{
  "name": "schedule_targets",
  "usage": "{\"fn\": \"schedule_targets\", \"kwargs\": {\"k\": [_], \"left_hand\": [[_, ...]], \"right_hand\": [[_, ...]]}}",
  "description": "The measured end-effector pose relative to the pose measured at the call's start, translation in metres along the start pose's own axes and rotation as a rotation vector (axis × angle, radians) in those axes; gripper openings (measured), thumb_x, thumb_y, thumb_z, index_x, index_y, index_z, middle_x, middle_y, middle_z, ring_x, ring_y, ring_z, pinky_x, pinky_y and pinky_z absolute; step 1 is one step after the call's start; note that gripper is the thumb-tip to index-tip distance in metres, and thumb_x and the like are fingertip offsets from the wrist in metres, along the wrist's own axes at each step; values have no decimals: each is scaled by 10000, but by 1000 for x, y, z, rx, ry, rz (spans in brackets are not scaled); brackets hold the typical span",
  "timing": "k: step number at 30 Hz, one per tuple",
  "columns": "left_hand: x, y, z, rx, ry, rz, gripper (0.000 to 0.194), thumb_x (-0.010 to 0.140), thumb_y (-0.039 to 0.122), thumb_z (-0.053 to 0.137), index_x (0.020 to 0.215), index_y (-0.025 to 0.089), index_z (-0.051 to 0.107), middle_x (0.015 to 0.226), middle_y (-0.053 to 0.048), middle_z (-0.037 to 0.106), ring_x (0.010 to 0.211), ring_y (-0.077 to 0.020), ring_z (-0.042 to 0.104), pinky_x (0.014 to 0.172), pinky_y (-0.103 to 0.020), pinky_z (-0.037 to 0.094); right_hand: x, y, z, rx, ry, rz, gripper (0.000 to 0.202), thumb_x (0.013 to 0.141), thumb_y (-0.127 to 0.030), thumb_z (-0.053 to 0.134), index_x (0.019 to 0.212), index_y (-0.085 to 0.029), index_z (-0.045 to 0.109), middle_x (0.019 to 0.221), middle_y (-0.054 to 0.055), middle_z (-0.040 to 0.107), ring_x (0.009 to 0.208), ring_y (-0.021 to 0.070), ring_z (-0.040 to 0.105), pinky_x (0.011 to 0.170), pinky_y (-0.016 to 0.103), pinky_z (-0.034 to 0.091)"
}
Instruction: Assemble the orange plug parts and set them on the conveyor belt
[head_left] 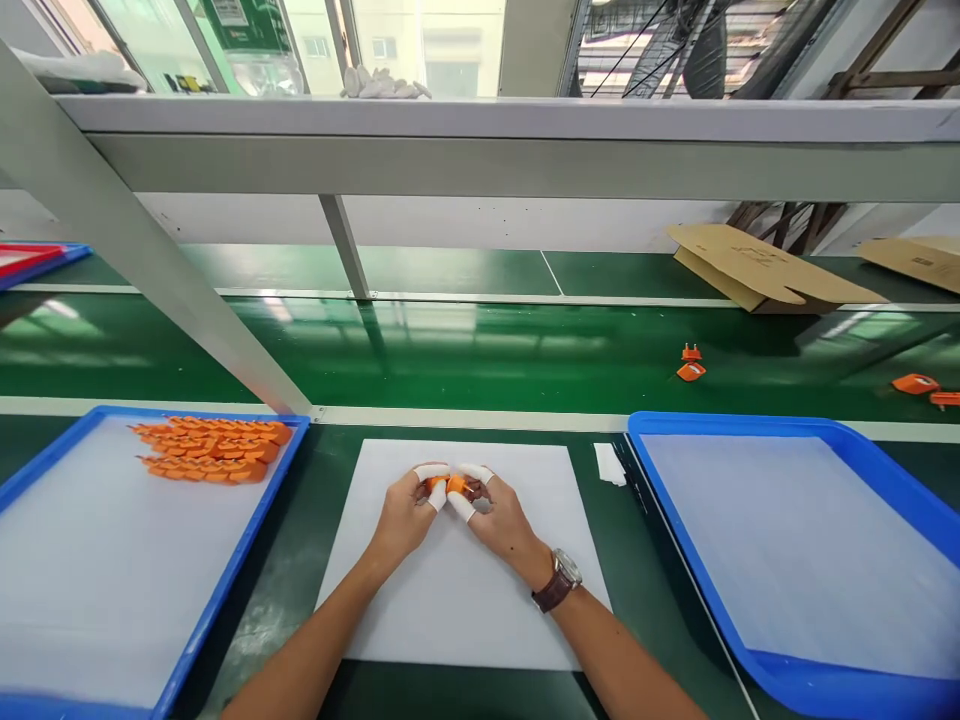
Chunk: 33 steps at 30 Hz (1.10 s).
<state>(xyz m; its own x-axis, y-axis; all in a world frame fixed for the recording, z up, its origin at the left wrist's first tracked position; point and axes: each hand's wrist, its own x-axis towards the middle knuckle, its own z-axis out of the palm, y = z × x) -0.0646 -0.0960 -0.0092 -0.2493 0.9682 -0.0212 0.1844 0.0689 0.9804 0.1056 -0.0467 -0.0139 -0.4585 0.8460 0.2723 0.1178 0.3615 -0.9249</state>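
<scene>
My left hand [403, 512] and my right hand [504, 514] meet over a white sheet [465, 610], with white covers on their thumbs and fingertips. Between them they pinch a small orange plastic plug part [455, 484]. Fingers cover much of it, so I cannot tell whether it is one piece or two. A watch with a dark strap [556, 582] is on my right wrist. At the left, rows of similar orange parts [214, 450] lie at the far end of a blue-rimmed tray [225, 590].
A second blue tray [697, 560], lined with white, stands at the right. A white scrap [610, 465] lies beside it. Orange plug pieces [691, 364] rest on the green belt [487, 350]. Cardboard [765, 265] lies behind. A slanted metal post [180, 260] rises at the left.
</scene>
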Motion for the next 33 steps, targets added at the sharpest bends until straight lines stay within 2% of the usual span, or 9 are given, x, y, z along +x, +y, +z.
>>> {"fn": "schedule_targets", "kwargs": {"k": [4,8,10,16,21,24,26,29,33], "left_hand": [[-2,0,1,34,-22,26,243,906,299,596,1119,247,701,1277,-50,677,1142,-220,674,1018,-388,560],[-1,1,-6,-9,-164,27,427,889,279,636,1314,262,596,1364,-53,625,1208,-222,641,1074,-408,528],[-1,1,-7,-8,-189,29,484,876,282,662,1349,262,564,1360,-54,624,1185,-225,654,1058,-418,544],[-4,-4,-3,131,-74,123,432,884,342,675,1308,290,607,1321,-41,637,1099,-228,684,964,-427,606],[-5,-5,1,189,-22,190,406,877,334,685,1279,303,635,1333,-46,630,1044,-222,701,915,-415,624],[-5,-2,2,93,-19,87,451,837,354,731,1270,267,642,1303,-67,659,1023,-233,715,926,-418,617],[-3,0,2,-27,-44,-11,463,835,366,733,1269,236,640,1278,-83,682,1078,-245,703,970,-420,595],[-1,5,2,-171,-58,-82,413,857,376,705,1226,196,659,1268,-107,694,1174,-262,663,1018,-429,563],[0,11,2,-197,-44,-96,377,864,399,685,1176,188,687,1265,-114,701,1172,-281,665,968,-429,589]], "right_hand": [[3,6,2,43,2,60,258,919,-235,611,1173,-257,643,1084,53,705,917,195,692,803,346,600],[5,11,-1,19,79,76,246,915,-243,614,1161,-220,617,1030,66,706,871,198,692,783,354,604],[4,9,-4,-29,79,40,228,920,-224,595,1147,-226,620,1036,68,680,858,199,664,767,358,588],[2,-2,-11,-190,38,-187,282,948,-146,511,1204,-244,575,1072,87,629,887,213,614,740,370,555],[4,0,-9,-82,37,-92,246,935,-168,552,1157,-247,621,1053,70,661,867,202,637,755,362,574],[6,2,-7,-8,75,6,253,919,-176,584,1159,-242,630,1074,66,676,909,201,668,794,357,593],[7,2,-7,7,80,4,272,916,-179,595,1180,-241,621,1086,67,675,928,203,674,807,361,598],[5,-2,-7,-2,59,-88,275,915,-166,603,1177,-250,616,1070,63,662,935,205,663,813,374,595],[3,-5,-5,-30,78,-233,305,911,-129,608,1179,-275,607,1061,56,652,938,204,658,803,385,604]]}}
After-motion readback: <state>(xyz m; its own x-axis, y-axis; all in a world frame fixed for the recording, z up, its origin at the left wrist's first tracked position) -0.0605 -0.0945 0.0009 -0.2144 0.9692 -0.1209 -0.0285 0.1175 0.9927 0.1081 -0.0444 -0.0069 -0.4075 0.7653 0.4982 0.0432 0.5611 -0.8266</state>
